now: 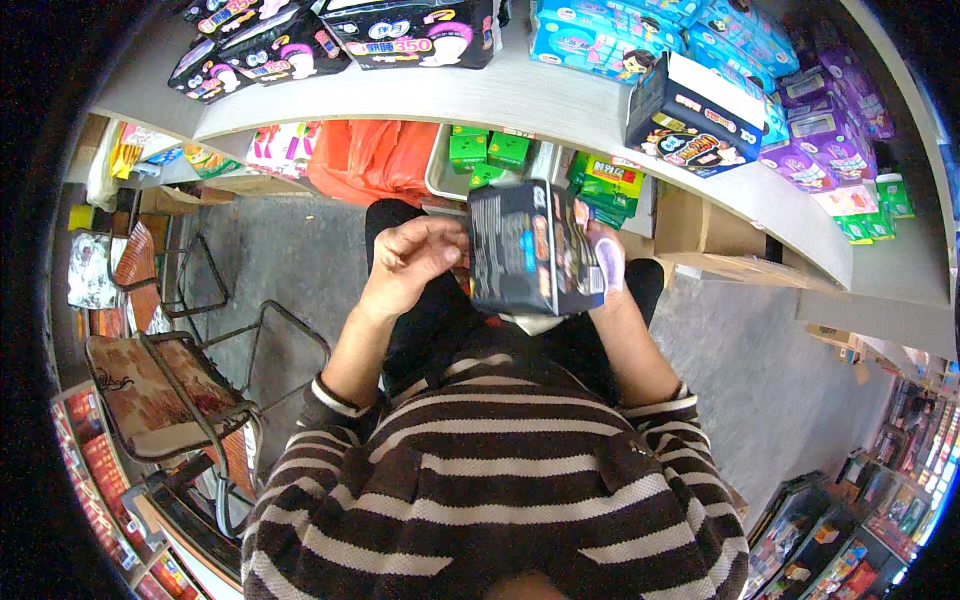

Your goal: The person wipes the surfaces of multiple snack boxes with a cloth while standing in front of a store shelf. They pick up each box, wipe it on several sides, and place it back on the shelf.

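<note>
A dark printed carton [514,247], somewhat blurred, is held up above my lap. My right hand [609,247] grips its right side, and most of those fingers are hidden behind the carton. A small white-and-purple item [611,264] shows at the same hand; what it is stays unclear. My left hand [416,259] is at the carton's left edge with its fingers bent; contact with the carton cannot be made out. On the shelf ahead, to the right, stands a similar dark carton [694,120] with a white upper part.
The shelf board [420,94] curves across the front, bearing black packs [420,34], blue packs [592,45] and purple packs [825,135]. Beneath are red plastic bags [375,159], a tray of green boxes [469,150] and a cardboard box [705,225]. A metal-framed chair [165,386] stands left.
</note>
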A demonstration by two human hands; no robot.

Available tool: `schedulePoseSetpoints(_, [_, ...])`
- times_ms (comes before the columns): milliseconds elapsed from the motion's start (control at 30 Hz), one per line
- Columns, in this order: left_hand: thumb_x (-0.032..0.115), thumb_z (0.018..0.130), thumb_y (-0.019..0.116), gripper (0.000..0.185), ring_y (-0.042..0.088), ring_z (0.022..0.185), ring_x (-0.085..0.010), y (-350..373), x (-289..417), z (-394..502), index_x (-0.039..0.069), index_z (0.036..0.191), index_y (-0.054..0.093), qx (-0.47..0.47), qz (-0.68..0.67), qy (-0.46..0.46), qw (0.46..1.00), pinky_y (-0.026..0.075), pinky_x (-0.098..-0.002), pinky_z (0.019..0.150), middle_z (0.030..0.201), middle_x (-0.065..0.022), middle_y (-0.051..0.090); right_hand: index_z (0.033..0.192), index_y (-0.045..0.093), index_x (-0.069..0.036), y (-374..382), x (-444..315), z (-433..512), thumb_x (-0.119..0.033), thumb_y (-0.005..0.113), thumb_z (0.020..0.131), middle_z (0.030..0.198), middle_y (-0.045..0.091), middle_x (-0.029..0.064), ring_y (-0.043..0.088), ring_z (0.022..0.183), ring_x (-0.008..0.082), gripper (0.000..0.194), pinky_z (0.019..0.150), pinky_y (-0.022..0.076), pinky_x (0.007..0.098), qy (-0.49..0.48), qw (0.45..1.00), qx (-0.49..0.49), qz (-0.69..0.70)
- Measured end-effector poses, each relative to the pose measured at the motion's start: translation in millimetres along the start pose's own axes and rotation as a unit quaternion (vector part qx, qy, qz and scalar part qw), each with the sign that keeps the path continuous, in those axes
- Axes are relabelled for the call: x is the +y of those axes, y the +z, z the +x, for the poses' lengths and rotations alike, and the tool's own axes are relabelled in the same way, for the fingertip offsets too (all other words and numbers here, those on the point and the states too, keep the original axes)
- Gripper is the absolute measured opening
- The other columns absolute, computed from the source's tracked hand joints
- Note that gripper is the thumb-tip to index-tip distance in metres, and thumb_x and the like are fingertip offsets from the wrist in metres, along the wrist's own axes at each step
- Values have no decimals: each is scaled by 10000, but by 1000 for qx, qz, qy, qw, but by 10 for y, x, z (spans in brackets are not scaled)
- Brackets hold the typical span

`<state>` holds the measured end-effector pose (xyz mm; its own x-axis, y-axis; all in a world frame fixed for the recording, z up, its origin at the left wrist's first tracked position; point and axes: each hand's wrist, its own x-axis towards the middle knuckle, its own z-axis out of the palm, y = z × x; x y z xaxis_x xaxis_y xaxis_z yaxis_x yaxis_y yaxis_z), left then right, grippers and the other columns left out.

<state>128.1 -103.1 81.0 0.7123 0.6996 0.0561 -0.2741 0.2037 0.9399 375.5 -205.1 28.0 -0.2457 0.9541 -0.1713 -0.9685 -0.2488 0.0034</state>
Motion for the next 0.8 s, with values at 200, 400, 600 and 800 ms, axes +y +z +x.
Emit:
schedulePoseSetpoints(200, [101, 632, 799, 833, 504, 1143, -216, 154, 183, 91, -13, 1340, 376, -86, 259, -9, 962, 411, -351, 951, 1253, -156, 518, 1049, 572, -16, -254, 283, 28, -188, 394, 911, 932, 647, 180, 641, 747, 300, 283, 677, 547, 429, 24, 976, 206, -71])
schedulePoseSetpoints(400, [254, 482, 899, 1064, 457, 1189, -216, 327, 326, 123, -98, 1321, 347, -196, 215, 13, 957, 333, -314, 1010, 1297, -169, 480, 1344, 373, -56, 26, 471, -221, -395, 402, 923, 1313, 462, 184, 576, 1066, 300, 542, 882, 503, 422, 142, 988, 47, -35])
schedulePoseSetpoints(600, [125, 624, 840, 730, 522, 996, -125, 467, 353, 80, -89, 1211, 462, -184, 122, -81, 972, 414, -262, 899, 1128, -101, 571, 1264, 462, -35, 80, 357, -139, -175, 461, 923, 1200, 557, 112, 571, 1059, 222, 369, 920, 474, 354, 11, 977, -52, -208])
schedulePoseSetpoints(800, [70, 769, 698, 307, 624, 800, -140, 304, 110, 23, -65, 1025, 594, -19, -5, -180, 984, 515, -276, 714, 925, -108, 660, 1205, 506, 22, 114, -97, -118, -92, 568, 843, 1059, 621, 121, 614, 925, 223, 385, 850, 493, 348, -270, 912, 96, -295])
